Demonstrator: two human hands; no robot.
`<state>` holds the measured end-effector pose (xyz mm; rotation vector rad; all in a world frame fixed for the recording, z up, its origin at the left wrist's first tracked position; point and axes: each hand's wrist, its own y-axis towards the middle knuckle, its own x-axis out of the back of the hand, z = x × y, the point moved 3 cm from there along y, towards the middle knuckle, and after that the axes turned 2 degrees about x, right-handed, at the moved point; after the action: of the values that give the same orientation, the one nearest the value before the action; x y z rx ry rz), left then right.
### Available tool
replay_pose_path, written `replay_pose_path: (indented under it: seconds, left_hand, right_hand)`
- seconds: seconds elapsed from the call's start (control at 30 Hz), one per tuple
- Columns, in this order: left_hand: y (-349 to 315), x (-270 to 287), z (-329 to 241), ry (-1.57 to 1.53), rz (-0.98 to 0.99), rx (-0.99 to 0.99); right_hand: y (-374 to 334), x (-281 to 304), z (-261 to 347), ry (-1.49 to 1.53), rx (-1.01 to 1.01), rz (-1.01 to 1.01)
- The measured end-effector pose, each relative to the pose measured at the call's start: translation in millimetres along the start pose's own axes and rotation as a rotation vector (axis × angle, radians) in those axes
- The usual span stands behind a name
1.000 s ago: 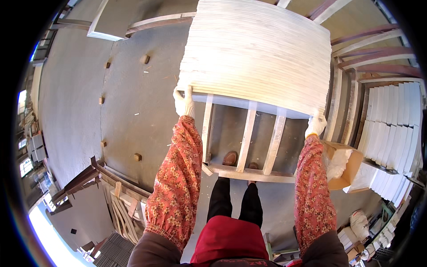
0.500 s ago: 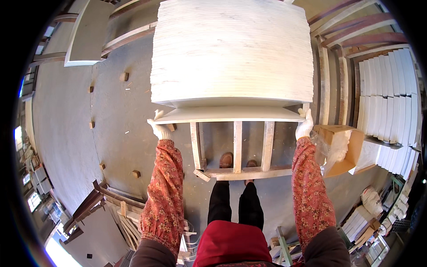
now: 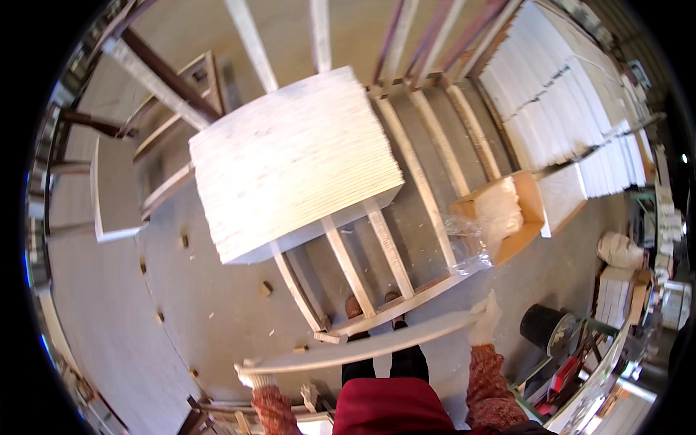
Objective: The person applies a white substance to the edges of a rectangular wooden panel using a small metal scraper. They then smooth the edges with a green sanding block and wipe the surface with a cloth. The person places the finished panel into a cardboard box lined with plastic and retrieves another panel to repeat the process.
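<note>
I hold a thin pale board (image 3: 362, 346) edge-on in front of my body, running from lower left to right. My left hand (image 3: 254, 375), in a white glove, grips its left end. My right hand (image 3: 484, 319), also gloved, grips its right end. Ahead of me a tall stack of pale boards (image 3: 290, 159) rests on a wooden slatted pallet frame (image 3: 406, 210). My feet (image 3: 370, 304) stand at the frame's near rail.
A cardboard box with plastic wrap (image 3: 500, 214) sits right of the frame. Rows of white board stacks (image 3: 573, 109) fill the right. A black bucket (image 3: 547, 326) and sacks (image 3: 620, 250) stand at lower right. Small wood blocks (image 3: 266, 288) dot the concrete floor; another pallet (image 3: 116, 188) lies left.
I have pulled the top board off the stack and drawn it back toward my body. My view has swung, so the stack now sits farther away and turned.
</note>
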<state>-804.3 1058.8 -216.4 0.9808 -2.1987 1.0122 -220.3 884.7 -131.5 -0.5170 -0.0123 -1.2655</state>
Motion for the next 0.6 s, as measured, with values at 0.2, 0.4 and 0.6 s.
replay_pose_path:
  seconds: [0.2, 0.4, 0.6]
  left_hand:
    - [-117.2, 120.0, -156.4, -0.522, 0.692, 0.153]
    - [-227.4, 105.8, -214.2, -0.32, 0.983, -0.191]
    - [-350.9, 73.8, -217.7, -0.237, 1.205, -0.464]
  right_hand:
    - [-110.2, 119.0, 246.2, -0.095, 0.311, 0.043]
    - [-174.7, 247.7, 165.2, -0.079, -0.015, -0.214]
    - [-241.6, 340.2, 76.1, -0.185, -0.306, -0.392]
